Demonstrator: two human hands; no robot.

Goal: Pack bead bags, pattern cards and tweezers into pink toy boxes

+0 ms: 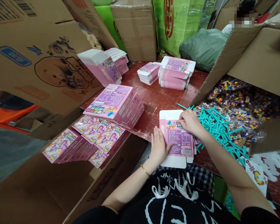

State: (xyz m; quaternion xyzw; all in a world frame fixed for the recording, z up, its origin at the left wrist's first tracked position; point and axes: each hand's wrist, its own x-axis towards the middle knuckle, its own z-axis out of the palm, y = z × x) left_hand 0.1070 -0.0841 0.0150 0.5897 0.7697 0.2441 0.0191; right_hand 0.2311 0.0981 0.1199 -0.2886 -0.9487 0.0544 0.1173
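A pink and purple cardboard box (pixel 179 143) with white end flaps spread at both ends lies before me at the table's front edge. My left hand (pixel 160 145) holds its left side, fingers stretched along the side panel and thumb over the printed face. At the upper right, my right hand (pixel 190 122) has curled fingers on the box near its top flap; the fingertips are partly hidden. Teal plastic sticks (pixel 216 127) lie heaped just beyond that hand. To the left stands a stack of filled-out pink boxes (pixel 116 99).
Flat pink cartons (pixel 175 74) are stacked at the back. More boxes (pixel 60 146) sit low on the left. A large open carton (pixel 252 56) on the right holds bags of colourful pieces (pixel 238 99). A big printed carton (pixel 44 59) borders the left side.
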